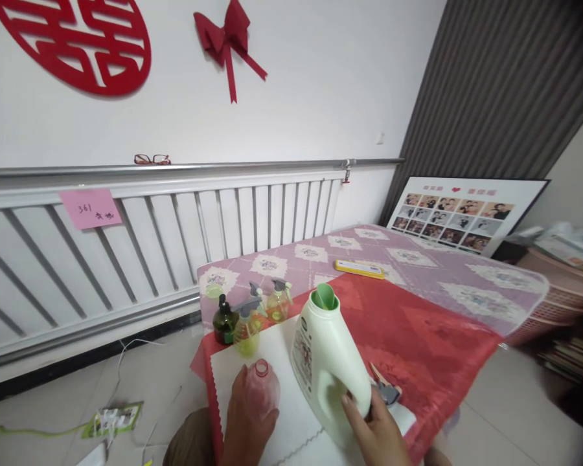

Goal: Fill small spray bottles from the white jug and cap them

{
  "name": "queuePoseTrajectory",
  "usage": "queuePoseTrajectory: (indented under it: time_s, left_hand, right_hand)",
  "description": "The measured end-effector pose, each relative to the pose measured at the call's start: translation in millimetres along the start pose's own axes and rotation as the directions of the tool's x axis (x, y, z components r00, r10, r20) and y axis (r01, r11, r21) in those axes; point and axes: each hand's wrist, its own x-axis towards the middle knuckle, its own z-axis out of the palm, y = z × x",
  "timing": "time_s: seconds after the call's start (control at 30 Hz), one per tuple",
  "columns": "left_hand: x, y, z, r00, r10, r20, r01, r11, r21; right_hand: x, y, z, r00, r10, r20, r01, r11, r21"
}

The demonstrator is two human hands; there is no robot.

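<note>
My left hand (247,421) is wrapped round a pink, see-through bottle (263,393) whose open neck faces up. Fingers of my right hand (376,427) grip the handle of a large pale green detergent jug (324,349). The jug leans slightly and its cap is off, so a green pouring spout shows in the mouth. Both are over a white cloth (282,346) with a zigzag edge. Just beyond the pink bottle stand a yellow-green spray bottle (247,336), another spray bottle (278,304) and a dark green pump bottle (225,321).
Beneath the white cloth lies a red cloth (418,343) on a purple floral tablecloth (412,257). Scissors (387,391) rest right of the jug; a yellow case (359,268) lies farther back. A white radiator (184,226) runs along the wall. Cables and a green packet (111,419) are on the floor.
</note>
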Motion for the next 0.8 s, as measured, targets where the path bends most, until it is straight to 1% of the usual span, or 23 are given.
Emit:
queuePoseTrajectory:
  time_s: [0.07, 0.17, 0.27, 0.33, 0.43, 0.6, 0.7, 0.8]
  left_hand:
    - [-1.3, 1.8, 0.2, 0.999, 0.039, 0.005, -0.039, 0.999, 0.006]
    - [-3.5, 4.7, -0.4, 0.997, 0.070, -0.021, -0.070, 0.998, 0.007]
    - [-3.5, 5.5, -2.4, 0.999, 0.053, -0.008, -0.053, 0.999, -0.004]
    - [-2.5, 6.0, -4.6, 0.999, 0.038, 0.033, -0.038, 0.999, -0.007]
    - [-1.8, 8.1, -8.0, 0.997, 0.027, 0.072, -0.028, 1.000, 0.005]
    - [-2.5, 9.4, -10.0, 0.993, 0.038, 0.108, -0.041, 0.999, 0.022]
    - [-1.6, 8.6, -10.0, 0.993, 0.048, 0.104, -0.051, 0.999, 0.020]
    - [-0.3, 9.5, -11.1, 0.994, 0.031, 0.103, -0.034, 0.999, 0.020]
  right_hand:
    - [-0.2, -2.1, 2.9, 1.000, -0.018, -0.010, 0.018, 0.999, -0.046]
    - [-0.1, -5.0, 3.7, 0.998, -0.054, -0.032, 0.051, 0.994, -0.094]
    - [-0.7, -7.7, 3.8, 0.996, -0.076, -0.040, 0.072, 0.992, -0.104]
    - [-1.3, -8.5, 4.4, 0.996, -0.081, -0.034, 0.077, 0.992, -0.099]
    - [-1.8, -7.8, 5.3, 0.998, -0.065, -0.021, 0.062, 0.993, -0.101]
    - [-3.0, -10.0, 2.3, 1.000, 0.012, 0.007, -0.011, 0.995, -0.097]
    - [-3.4, -15.9, -0.7, 1.000, 0.018, -0.001, -0.018, 0.999, -0.052]
    - [-1.0, -19.0, 0.2, 0.999, 0.019, -0.032, -0.021, 0.999, -0.038]
